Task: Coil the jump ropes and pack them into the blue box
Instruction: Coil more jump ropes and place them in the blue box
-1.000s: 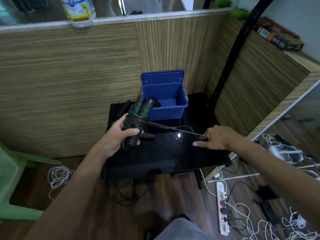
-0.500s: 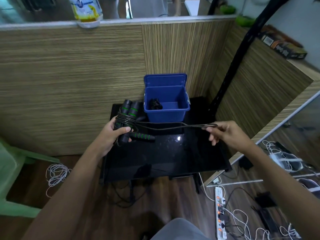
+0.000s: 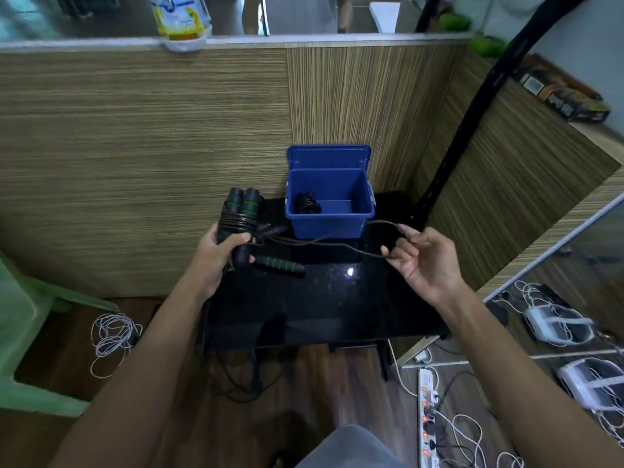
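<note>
Left hand [image 3: 216, 251]: clamped round paired handles [image 3: 240, 214], upright.
Right hand [image 3: 422, 258]: pinches rope [image 3: 331, 239] loop.
Rope axis: stretched sideways, handles toward the left.

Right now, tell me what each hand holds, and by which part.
Left hand grips the jump rope's paired handles; right hand pinches the loose cord's loop.

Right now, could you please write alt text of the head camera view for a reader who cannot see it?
A person's left hand grips two black foam jump-rope handles with green rings, wound with thin black rope, while the right hand pinches its loose loop. Behind, on a glossy black table, stands an open blue plastic box.
</note>
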